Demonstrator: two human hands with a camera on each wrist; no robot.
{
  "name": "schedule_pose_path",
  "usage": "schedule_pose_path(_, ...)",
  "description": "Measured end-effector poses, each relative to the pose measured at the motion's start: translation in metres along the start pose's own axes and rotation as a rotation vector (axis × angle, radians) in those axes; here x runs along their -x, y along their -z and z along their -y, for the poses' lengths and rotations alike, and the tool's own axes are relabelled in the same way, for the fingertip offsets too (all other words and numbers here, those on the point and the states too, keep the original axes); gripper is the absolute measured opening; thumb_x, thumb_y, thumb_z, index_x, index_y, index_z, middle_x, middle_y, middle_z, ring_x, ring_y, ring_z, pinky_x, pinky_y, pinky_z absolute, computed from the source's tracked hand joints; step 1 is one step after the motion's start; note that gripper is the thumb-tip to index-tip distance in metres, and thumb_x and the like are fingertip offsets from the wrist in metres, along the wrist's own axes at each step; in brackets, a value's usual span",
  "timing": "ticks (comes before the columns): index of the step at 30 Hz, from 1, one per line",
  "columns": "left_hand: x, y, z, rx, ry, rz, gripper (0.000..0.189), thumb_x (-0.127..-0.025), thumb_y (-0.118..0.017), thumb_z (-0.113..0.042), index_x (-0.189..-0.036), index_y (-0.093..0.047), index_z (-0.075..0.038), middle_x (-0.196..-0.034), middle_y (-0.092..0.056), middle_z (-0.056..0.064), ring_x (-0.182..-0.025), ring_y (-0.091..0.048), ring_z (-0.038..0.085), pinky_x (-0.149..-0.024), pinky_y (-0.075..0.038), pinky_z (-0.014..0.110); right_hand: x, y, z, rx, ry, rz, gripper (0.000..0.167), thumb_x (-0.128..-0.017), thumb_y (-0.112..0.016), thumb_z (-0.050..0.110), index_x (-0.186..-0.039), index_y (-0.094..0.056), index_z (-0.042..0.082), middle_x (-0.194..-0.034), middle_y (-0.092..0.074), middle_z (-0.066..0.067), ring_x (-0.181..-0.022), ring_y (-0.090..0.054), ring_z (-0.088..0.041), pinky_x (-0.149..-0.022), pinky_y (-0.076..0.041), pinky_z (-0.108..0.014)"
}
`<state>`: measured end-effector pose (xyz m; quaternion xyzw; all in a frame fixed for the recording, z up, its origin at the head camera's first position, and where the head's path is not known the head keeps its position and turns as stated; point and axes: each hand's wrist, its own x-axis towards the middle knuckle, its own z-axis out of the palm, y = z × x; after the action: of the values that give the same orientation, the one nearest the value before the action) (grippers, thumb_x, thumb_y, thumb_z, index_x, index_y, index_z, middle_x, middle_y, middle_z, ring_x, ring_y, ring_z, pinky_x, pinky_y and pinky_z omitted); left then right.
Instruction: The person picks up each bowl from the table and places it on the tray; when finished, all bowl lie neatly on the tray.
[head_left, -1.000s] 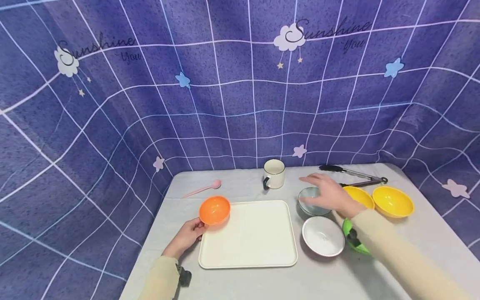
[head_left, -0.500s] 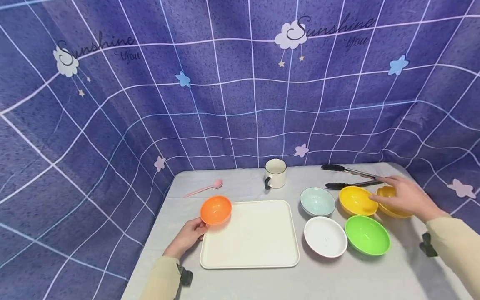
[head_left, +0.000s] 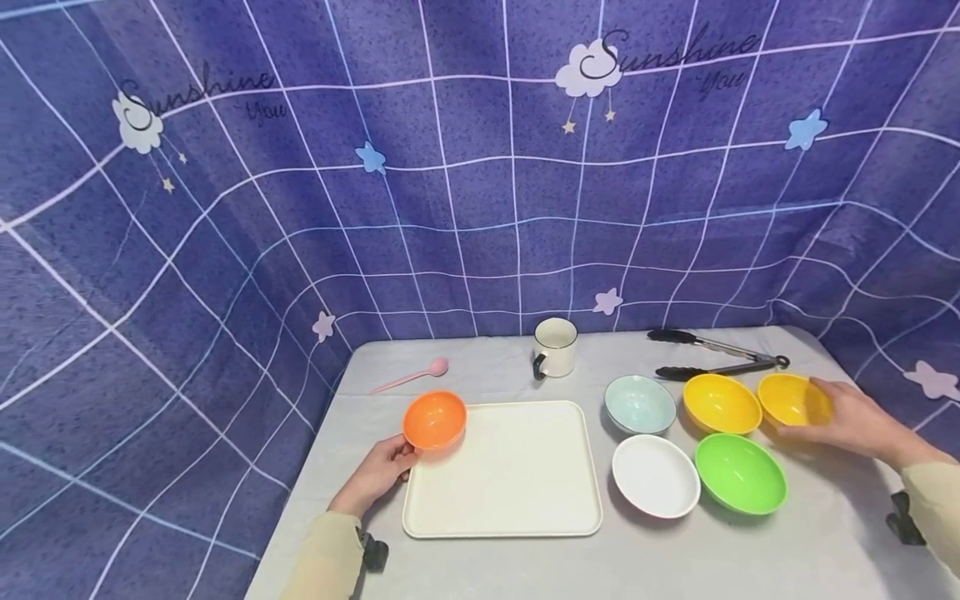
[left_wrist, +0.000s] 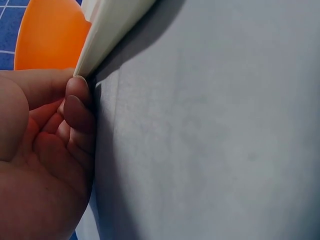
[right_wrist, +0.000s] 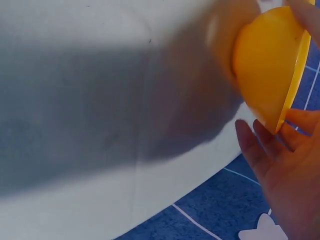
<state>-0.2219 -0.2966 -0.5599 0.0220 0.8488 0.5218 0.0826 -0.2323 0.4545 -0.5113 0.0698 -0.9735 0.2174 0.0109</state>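
Observation:
My left hand (head_left: 377, 473) pinches the left edge of a cream rectangular tray (head_left: 502, 492). In the left wrist view, the thumb lies on top of the rim and curled fingers sit beneath it. An orange bowl (head_left: 435, 419) stands on the tray's upper left corner, close to that thumb. At the far right, my right hand (head_left: 862, 421) spans a yellow bowl (right_wrist: 267, 62) from its right side, thumb and fingers at opposite parts of the rim. The bowl appears to rest on the table. Beside it stands a second yellow bowl (head_left: 722, 404).
Left of the yellow bowls is a pale blue bowl (head_left: 640, 404); a white bowl (head_left: 656, 477) and a green bowl (head_left: 741, 473) stand nearer. Black-tipped tongs (head_left: 720, 350), a cream mug (head_left: 556, 348) and a pink spoon (head_left: 412, 377) lie along the back, before a blue curtain (head_left: 450, 208).
My right hand has travelled right from above the pale blue bowl, over the far yellow bowl, to that bowl's right side. My left hand has stayed at the tray's edge.

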Motion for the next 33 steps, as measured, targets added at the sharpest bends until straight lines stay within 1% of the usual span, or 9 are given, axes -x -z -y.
schedule_pose_path(3,0.0,0.0,0.0,-0.001,-0.014,0.01,0.008,-0.102,-0.064,-0.005,-0.097,-0.062,0.002,-0.077,-0.055,0.007,-0.068,-0.053,0.018,-0.063,-0.044,0.026,0.0,-0.004,-0.001,-0.012,0.005,-0.035,0.112,-0.074,-0.092,0.043,-0.136,-0.035,-0.03,-0.129,-0.04,-0.055,-0.113,-0.046,-0.066,-0.093,-0.038,-0.077)
schedule_pose_path(7,-0.002,0.001,0.001,0.004,0.001,0.019,0.007,-0.102,-0.064,-0.007,-0.101,-0.064,0.0,-0.079,-0.054,0.005,-0.07,-0.054,0.018,-0.064,-0.045,0.026,0.0,-0.008,-0.002,-0.025,0.009,-0.07,0.111,-0.07,-0.095,0.04,-0.132,-0.037,-0.031,-0.124,-0.045,-0.054,-0.106,-0.053,-0.062,-0.088,-0.042,-0.072)
schedule_pose_path(11,-0.003,0.001,0.001,-0.003,0.006,0.016,0.006,-0.103,-0.064,-0.007,-0.103,-0.064,0.0,-0.079,-0.054,0.005,-0.071,-0.054,0.019,-0.065,-0.044,0.026,0.0,-0.011,-0.003,-0.032,-0.01,-0.072,0.114,-0.07,-0.095,0.041,-0.135,-0.035,-0.031,-0.126,-0.042,-0.055,-0.109,-0.049,-0.064,-0.09,-0.04,-0.075)
schedule_pose_path(13,-0.003,0.002,0.001,-0.008,0.009,0.013,0.007,-0.103,-0.064,-0.006,-0.102,-0.064,0.0,-0.079,-0.054,0.005,-0.071,-0.054,0.019,-0.065,-0.044,0.026,0.0,-0.011,-0.004,-0.029,-0.021,-0.064,0.117,-0.071,-0.094,0.042,-0.137,-0.032,-0.032,-0.129,-0.038,-0.056,-0.112,-0.045,-0.067,-0.092,-0.036,-0.077)
schedule_pose_path(18,-0.002,0.003,0.003,-0.013,0.004,0.01,0.006,-0.103,-0.063,-0.005,-0.103,-0.065,0.0,-0.078,-0.054,0.005,-0.071,-0.054,0.019,-0.066,-0.044,0.027,0.001,-0.01,-0.005,0.012,-0.039,-0.056,0.119,-0.074,-0.091,0.047,-0.137,-0.03,-0.033,-0.13,-0.034,-0.057,-0.114,-0.041,-0.07,-0.094,-0.033,-0.079)
schedule_pose_path(21,-0.001,0.003,0.003,-0.003,0.002,0.011,0.006,-0.102,-0.064,-0.006,-0.103,-0.065,0.0,-0.078,-0.054,0.005,-0.071,-0.054,0.019,-0.066,-0.044,0.027,0.002,-0.007,-0.005,0.043,-0.038,-0.091,0.116,-0.073,-0.092,0.047,-0.134,-0.035,-0.032,-0.127,-0.037,-0.056,-0.111,-0.044,-0.07,-0.092,-0.036,-0.078)
schedule_pose_path(25,0.0,0.003,0.003,0.02,0.001,0.021,0.008,-0.102,-0.064,-0.007,-0.104,-0.065,0.0,-0.078,-0.054,0.005,-0.071,-0.054,0.019,-0.066,-0.044,0.027,0.005,0.001,-0.002,0.058,-0.029,-0.13,0.114,-0.072,-0.093,0.046,-0.134,-0.037,-0.031,-0.126,-0.039,-0.056,-0.109,-0.045,-0.07,-0.089,-0.037,-0.079)
schedule_pose_path(29,0.002,0.003,0.002,0.032,0.002,0.024,0.007,-0.102,-0.065,-0.009,-0.106,-0.066,-0.002,-0.079,-0.054,0.006,-0.073,-0.053,0.02,-0.066,-0.044,0.027,0.007,0.011,0.007,0.046,-0.03,-0.138,0.117,-0.073,-0.093,0.047,-0.139,-0.033,-0.029,-0.127,-0.038,-0.056,-0.109,-0.044,-0.069,-0.088,-0.036,-0.08)
schedule_pose_path(33,0.001,0.003,0.001,0.028,0.001,0.026,0.007,-0.102,-0.065,-0.008,-0.106,-0.066,-0.002,-0.08,-0.054,0.007,-0.073,-0.053,0.02,-0.066,-0.044,0.027,0.009,0.019,0.02,0.039,-0.017,-0.171,0.117,-0.072,-0.093,0.047,-0.141,-0.034,-0.027,-0.127,-0.039,-0.054,-0.11,-0.044,-0.068,-0.088,-0.036,-0.08)
